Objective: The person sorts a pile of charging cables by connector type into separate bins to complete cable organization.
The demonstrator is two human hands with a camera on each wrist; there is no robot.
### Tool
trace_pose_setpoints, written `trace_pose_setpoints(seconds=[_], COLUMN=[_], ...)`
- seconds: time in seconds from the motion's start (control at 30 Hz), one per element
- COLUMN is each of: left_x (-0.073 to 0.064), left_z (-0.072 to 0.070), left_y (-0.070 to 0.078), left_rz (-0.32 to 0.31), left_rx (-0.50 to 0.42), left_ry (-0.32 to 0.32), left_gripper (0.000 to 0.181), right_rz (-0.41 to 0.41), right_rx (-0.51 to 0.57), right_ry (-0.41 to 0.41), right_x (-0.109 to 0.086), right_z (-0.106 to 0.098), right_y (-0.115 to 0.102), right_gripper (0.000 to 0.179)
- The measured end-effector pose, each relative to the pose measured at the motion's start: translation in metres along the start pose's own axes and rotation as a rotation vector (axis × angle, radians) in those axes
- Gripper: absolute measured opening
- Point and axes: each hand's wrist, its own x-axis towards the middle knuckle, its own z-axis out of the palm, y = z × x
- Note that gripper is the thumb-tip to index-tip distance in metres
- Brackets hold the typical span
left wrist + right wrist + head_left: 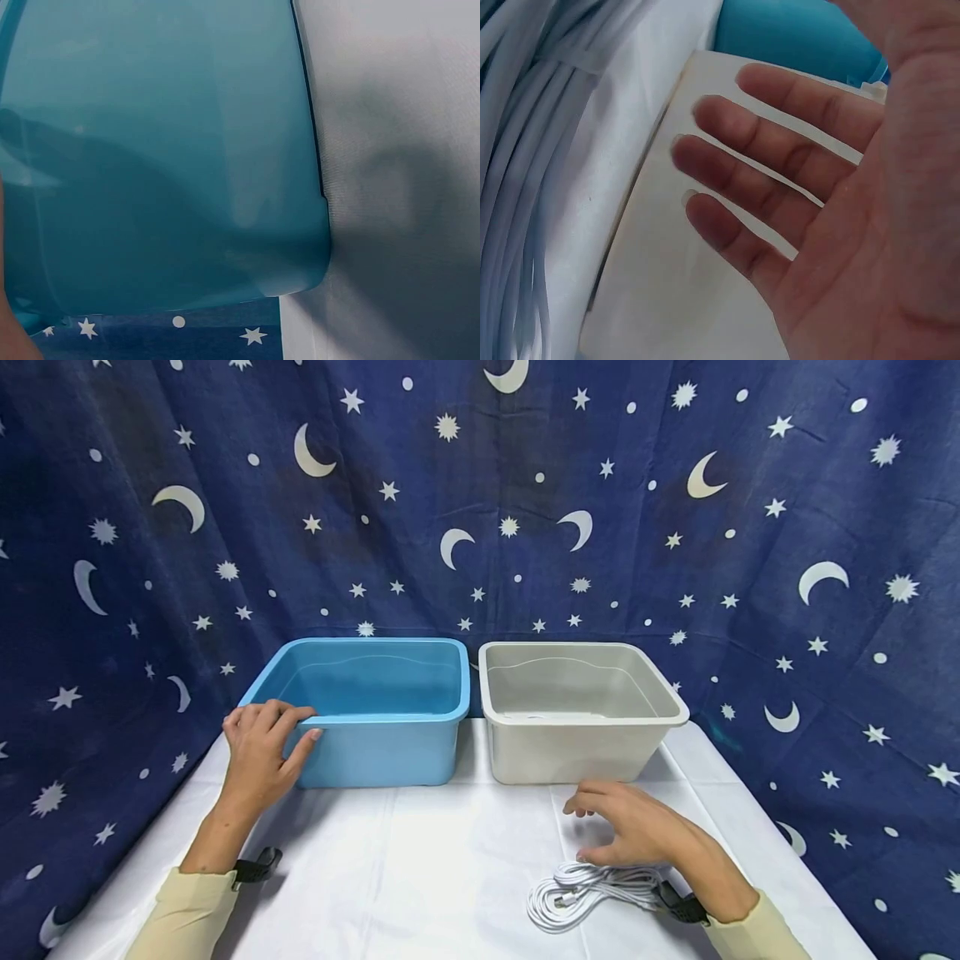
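Note:
A blue plastic bin (pixel 378 752) stands on the left of the table. At its front left corner my left hand (pixel 262 752) holds the rim, fingers over the top and thumb against the front wall. The bin's wall (pixel 165 165) fills much of the left wrist view. My right hand (pixel 637 827) hovers above a coiled white cable (pixel 551 902) on the tabletop, with nothing in its grasp. In the right wrist view its fingers (pixel 765 150) are spread and slightly bent, apart from the bundled cable (pixel 525 135).
A light grey bin (pixel 570 752) stands to the right of the blue one, a narrow gap between them. Both rest on a white cloth-covered table (pixel 450 877). A dark blue curtain (pixel 495 477) with moons and stars hangs behind and along both sides.

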Motion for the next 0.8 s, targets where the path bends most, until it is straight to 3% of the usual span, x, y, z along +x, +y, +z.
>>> trace_pose_setpoints(seconds=[0.27, 0.8], left_x=[0.0009, 0.0015], left_z=[0.0011, 0.0004], left_y=[-0.0002, 0.0009], left_rz=[0.007, 0.004], left_rx=[0.008, 0.002], left_ry=[0.007, 0.006], left_gripper=[0.046, 0.05], right_rz=[0.071, 0.078], right_rx=[0.077, 0.111], right_ry=[-0.148, -0.18], right_x=[-0.003, -0.0034], right_z=[-0.0013, -0.0043], right_y=[0.0006, 0.0022], right_gripper=[0.042, 0.035])
